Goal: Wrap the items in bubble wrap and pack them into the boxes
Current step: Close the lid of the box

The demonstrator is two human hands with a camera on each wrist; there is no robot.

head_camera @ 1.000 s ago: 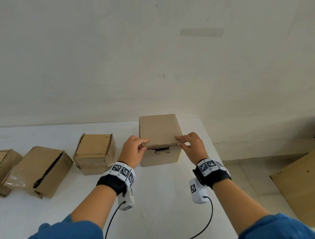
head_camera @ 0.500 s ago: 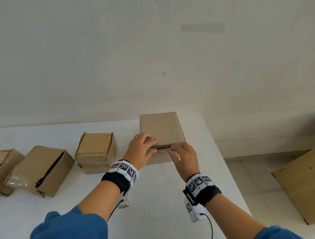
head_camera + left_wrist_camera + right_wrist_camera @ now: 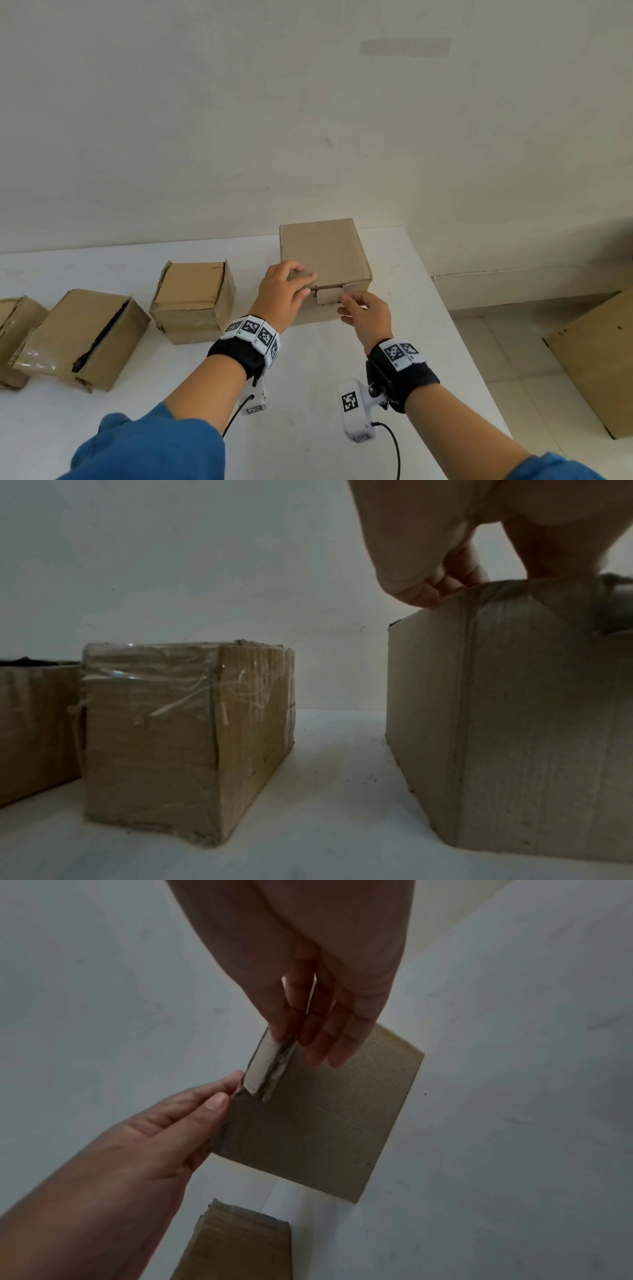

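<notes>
A plain cardboard box [image 3: 325, 253] stands on the white table [image 3: 308, 383] near its right edge, lid down. My left hand [image 3: 306, 284] holds the lid's near-left corner, fingers on top and thumb at the front edge; it also shows in the left wrist view [image 3: 431, 591] and the right wrist view [image 3: 222, 1093]. My right hand [image 3: 346, 301] pinches the lid's small locking tab [image 3: 329, 295], which sticks out over the front wall. In the right wrist view the right hand [image 3: 291, 1039] has thumb and fingers closed on that tab [image 3: 268, 1066]. Nothing inside the box shows.
Three taped cardboard boxes stand in a row to the left: one close by [image 3: 195, 301], one slit along its top [image 3: 78, 339], one at the frame edge [image 3: 13, 318]. The table's right edge [image 3: 455, 342] drops to a tiled floor where a flat cardboard sheet [image 3: 596, 363] lies.
The lid went from slightly raised to down. My right hand moved from the lid's right front corner to the middle and took the tab. My left hand slid further onto the lid.
</notes>
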